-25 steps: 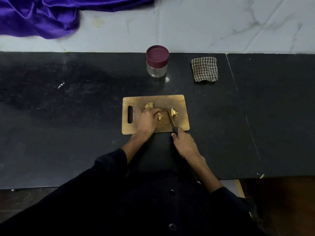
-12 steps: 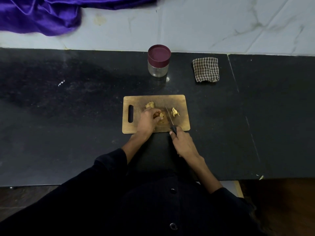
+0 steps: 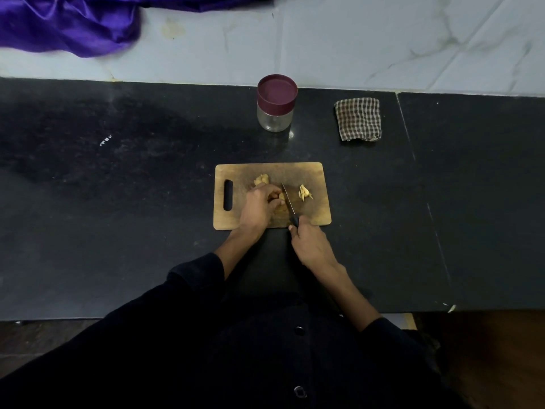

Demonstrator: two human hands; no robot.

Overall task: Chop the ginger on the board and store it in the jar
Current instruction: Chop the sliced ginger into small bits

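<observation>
worktop [image 3: 118, 219]: dark speckled stone with a seam at right, pale marbled wall behind
board [image 3: 312, 172]: wooden, near the front edge
left hand [image 3: 259, 208]: fingers curled, holding ginger [image 3: 281, 197] on the board
right hand [image 3: 311, 246]: gripping knife [image 3: 287, 199], blade against the ginger
cut slices [image 3: 305, 192]: right of blade
jar [image 3: 275, 103]: lidded, behind board
checked cloth [image 3: 358, 118]: right of jar
purple fabric [image 3: 65, 22]: far left

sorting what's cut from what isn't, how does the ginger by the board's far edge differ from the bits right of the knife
The far ginger is one uncut lump; the right bits are several thin slivers. The lump looks duller tan, the slivers paler yellow. Both lie loose on the board, touched by neither hand.
</observation>
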